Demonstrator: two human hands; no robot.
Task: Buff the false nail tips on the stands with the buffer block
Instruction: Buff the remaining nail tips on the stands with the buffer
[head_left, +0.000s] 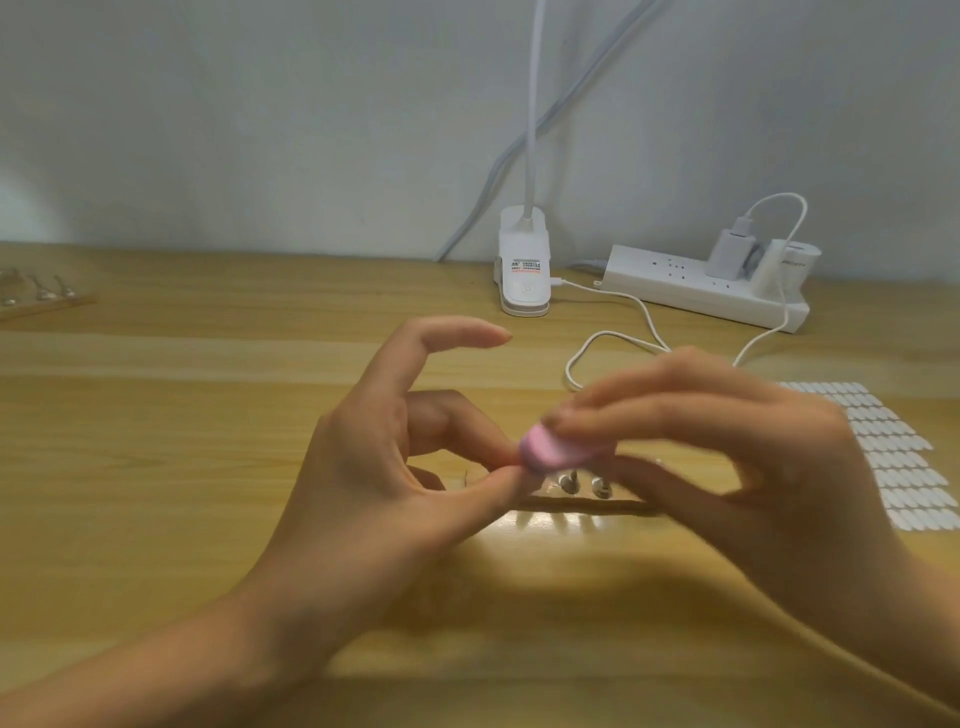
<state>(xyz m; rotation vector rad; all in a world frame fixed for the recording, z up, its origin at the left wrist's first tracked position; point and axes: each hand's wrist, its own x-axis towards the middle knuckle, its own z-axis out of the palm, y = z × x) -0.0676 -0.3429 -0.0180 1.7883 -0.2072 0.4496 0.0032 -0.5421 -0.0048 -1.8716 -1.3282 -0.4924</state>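
My right hand (737, 467) pinches a pink buffer block (550, 451) between thumb and fingers, held over a row of small nail stands (584, 486) on a wooden strip (587, 505) at the table's middle. Two stands with clear tips show under the block; the others are hidden by my hands. My left hand (395, 467) is beside the block, thumb and a curled finger pinched together at the left end of the row, apparently on a stand; what it pinches is hidden. Its index finger is stretched out above. The right hand is blurred.
A second wooden strip with nail stands (47, 299) lies at the far left. A sheet of white adhesive tabs (893, 457) lies at the right. A white clip lamp (524, 270), a power strip (701, 286) and a white cable (613, 343) sit at the back.
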